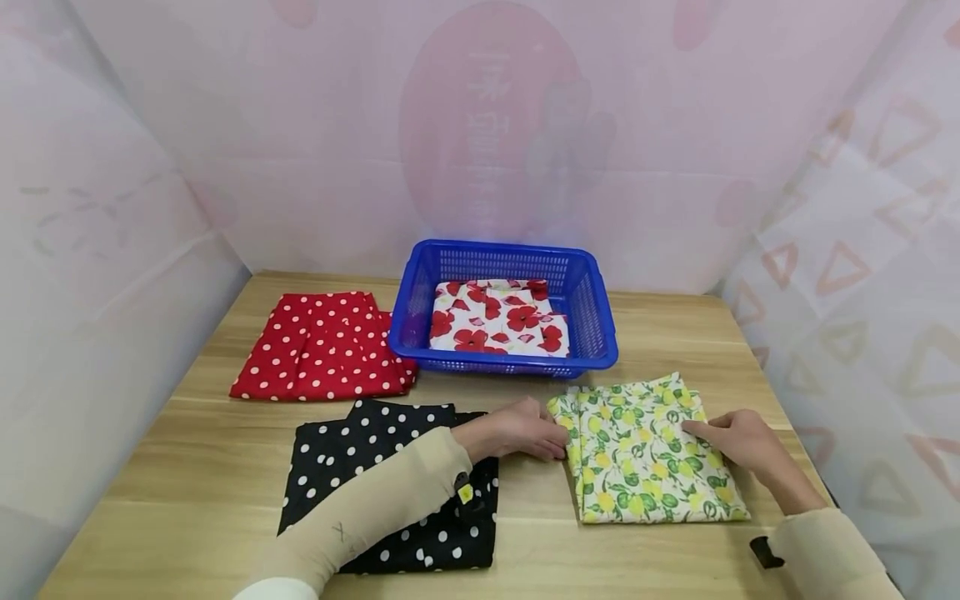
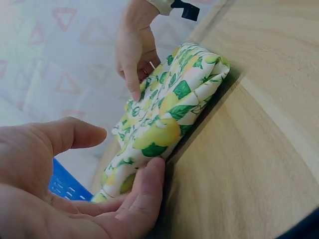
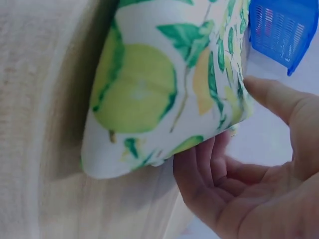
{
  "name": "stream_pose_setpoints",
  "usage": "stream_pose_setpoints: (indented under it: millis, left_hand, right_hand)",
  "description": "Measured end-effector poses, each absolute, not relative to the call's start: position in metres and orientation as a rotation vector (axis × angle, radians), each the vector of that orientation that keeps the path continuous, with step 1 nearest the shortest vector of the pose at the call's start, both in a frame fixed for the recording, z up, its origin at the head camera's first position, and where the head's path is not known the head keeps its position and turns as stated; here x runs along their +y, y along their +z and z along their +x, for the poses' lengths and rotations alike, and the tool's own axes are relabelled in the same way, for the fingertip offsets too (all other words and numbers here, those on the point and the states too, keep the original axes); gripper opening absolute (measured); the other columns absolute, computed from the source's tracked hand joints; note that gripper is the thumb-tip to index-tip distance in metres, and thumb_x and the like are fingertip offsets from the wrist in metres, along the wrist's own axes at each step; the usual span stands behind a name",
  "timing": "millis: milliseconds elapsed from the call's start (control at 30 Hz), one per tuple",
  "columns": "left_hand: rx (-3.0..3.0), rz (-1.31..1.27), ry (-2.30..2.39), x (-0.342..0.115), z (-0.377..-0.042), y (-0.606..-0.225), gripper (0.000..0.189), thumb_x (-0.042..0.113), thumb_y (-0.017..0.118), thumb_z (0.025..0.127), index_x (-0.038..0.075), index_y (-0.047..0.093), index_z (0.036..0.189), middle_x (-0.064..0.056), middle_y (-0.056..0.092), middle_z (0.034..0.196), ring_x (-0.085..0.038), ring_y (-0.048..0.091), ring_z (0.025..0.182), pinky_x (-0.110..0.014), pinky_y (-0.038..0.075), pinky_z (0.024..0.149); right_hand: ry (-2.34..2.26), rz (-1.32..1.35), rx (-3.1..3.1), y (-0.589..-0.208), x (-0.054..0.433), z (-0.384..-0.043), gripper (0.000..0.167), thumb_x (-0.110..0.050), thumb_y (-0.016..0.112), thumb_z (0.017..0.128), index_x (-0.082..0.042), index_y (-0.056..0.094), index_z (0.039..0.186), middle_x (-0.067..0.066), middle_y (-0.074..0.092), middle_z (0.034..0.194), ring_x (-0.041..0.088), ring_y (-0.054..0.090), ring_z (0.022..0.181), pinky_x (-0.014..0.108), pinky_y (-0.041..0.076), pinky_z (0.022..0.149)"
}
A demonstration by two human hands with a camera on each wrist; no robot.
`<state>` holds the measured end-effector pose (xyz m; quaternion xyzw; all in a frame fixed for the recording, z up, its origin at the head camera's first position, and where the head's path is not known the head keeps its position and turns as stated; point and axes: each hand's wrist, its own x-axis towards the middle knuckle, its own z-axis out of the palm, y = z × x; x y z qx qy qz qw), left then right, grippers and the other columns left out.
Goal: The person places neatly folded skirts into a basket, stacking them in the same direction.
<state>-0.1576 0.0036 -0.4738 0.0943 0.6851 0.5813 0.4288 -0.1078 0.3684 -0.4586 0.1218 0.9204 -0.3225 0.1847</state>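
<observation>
Blue basket (image 1: 504, 362) holds flowered cloth (image 1: 498, 321), lemon-print cloth (image 1: 645, 450) outside.

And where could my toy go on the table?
Bare table lies left of the black dotted cloth, and beyond the lemon cloth, right of the blue basket. It's crowded where the red dotted cloth meets the basket.

Folded lemon-print cloth (image 1: 637, 454)
White with yellow lemons and green leaves, it rests in a layered, roughly square shape on the wooden table (image 1: 536, 533), nearer and right of the blue basket (image 1: 502, 361), its top lightly creased.
</observation>
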Motion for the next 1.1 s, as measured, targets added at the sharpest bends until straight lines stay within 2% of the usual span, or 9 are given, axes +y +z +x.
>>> stream_pose_setpoints:
  millis: [200, 400, 567, 833, 1100]
  left_hand:
    - [1.719, 0.212, 1.432, 0.015, -0.158, -0.473, 0.018, 0.012, 0.075, 0.094, -0.003, 0.073, 0.102, -0.014, 0.080, 0.102, -0.024, 0.078, 0.097, -0.037, 0.065, 0.092]
    - [1.686, 0.181, 1.460, 0.028, -0.161, -0.469, 0.021, 0.015, 0.077, 0.094, 0.001, 0.073, 0.110, -0.009, 0.080, 0.104, -0.018, 0.077, 0.094, -0.035, 0.065, 0.091]
    - [1.629, 0.151, 1.560, 0.035, -0.161, -0.477, 0.024, 0.012, 0.078, 0.095, 0.007, 0.074, 0.118, -0.008, 0.082, 0.105, -0.020, 0.079, 0.094, -0.039, 0.066, 0.088]
    - [1.657, 0.149, 1.595, 0.035, -0.158, -0.483, 0.025, 0.006, 0.078, 0.093, 0.007, 0.074, 0.118, -0.009, 0.082, 0.103, -0.024, 0.081, 0.093, -0.037, 0.067, 0.080]
    - [1.709, 0.172, 1.556, 0.032, -0.151, -0.467, 0.024, 0.006, 0.079, 0.093, 0.004, 0.072, 0.115, -0.009, 0.080, 0.102, -0.024, 0.081, 0.093, -0.036, 0.067, 0.079]
  right_hand:
    - [-1.002, 0.339, 2.525, -0.458, 0.368, -0.107, 0.053, -0.050, 0.069, 0.101, -0.019, 0.042, 0.068, -0.007, 0.039, 0.058, 0.011, 0.043, 0.055, 0.027, 0.042, 0.054]
    - [-1.002, 0.281, 2.548, -0.451, 0.370, -0.107, 0.048, -0.044, 0.069, 0.102, -0.016, 0.045, 0.072, -0.006, 0.039, 0.060, 0.011, 0.044, 0.056, 0.028, 0.043, 0.054]
    - [-1.043, 0.254, 2.517, -0.450, 0.372, -0.104, 0.046, -0.039, 0.070, 0.102, -0.016, 0.044, 0.072, -0.006, 0.038, 0.060, 0.010, 0.041, 0.055, 0.029, 0.044, 0.055]
    - [-1.087, 0.235, 2.449, -0.445, 0.372, -0.099, 0.045, -0.038, 0.072, 0.101, -0.014, 0.042, 0.078, -0.006, 0.036, 0.062, 0.010, 0.043, 0.059, 0.031, 0.050, 0.059]
    - [-1.110, 0.219, 2.399, -0.428, 0.365, -0.094, 0.043, -0.040, 0.073, 0.100, -0.011, 0.045, 0.085, -0.006, 0.034, 0.063, 0.012, 0.047, 0.065, 0.034, 0.054, 0.065]
